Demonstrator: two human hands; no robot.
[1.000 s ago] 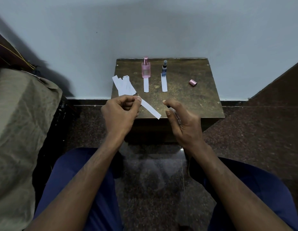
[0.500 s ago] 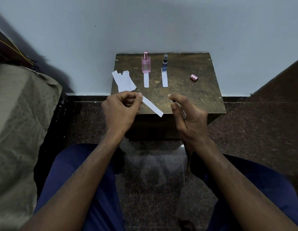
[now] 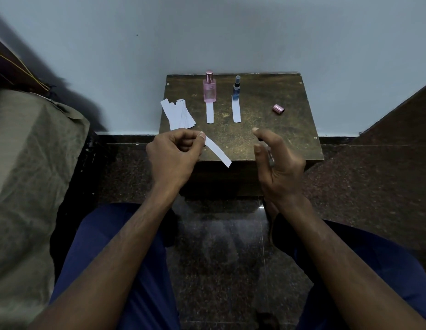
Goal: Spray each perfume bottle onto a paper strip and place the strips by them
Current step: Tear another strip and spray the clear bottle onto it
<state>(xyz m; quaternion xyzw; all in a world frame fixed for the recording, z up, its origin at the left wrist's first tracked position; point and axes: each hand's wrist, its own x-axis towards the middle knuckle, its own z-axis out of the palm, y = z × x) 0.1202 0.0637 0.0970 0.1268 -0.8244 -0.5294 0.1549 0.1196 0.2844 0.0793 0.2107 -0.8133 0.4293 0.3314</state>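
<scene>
Left hand (image 3: pixel 174 153) pinched one end of a white paper strip (image 3: pixel 218 151) between thumb and forefinger; its free end slanted out over the near edge of the small dark worn wooden table (image 3: pixel 290 129). Right hand (image 3: pixel 276 160) was curled around a small, slim, dark sprayer (image 3: pixel 269 156), mostly hidden in the palm, forefinger raised above it.

Risks, as judged: the nozzle direction could not be read, so a press might miss the strip and mist the table. The strip was gripped at one end only and could flutter or slip.

On the table, left to right: loose pile of spare white strips (image 3: pixel 177 114) overhanging the left edge; square pink glass bottle (image 3: pixel 210 88) with a strip (image 3: pixel 210 113) laid just before it; slim blue bottle (image 3: pixel 236 90) with its strip (image 3: pixel 236 111) likewise; pink metallic cap (image 3: pixel 278 108) lying well apart.

Room: crumpled olive cloth (image 3: pixel 28 175) at left, pale blue-grey wall (image 3: pixel 207 32) behind, dark speckled stone floor (image 3: pixel 221 246), dim light.
</scene>
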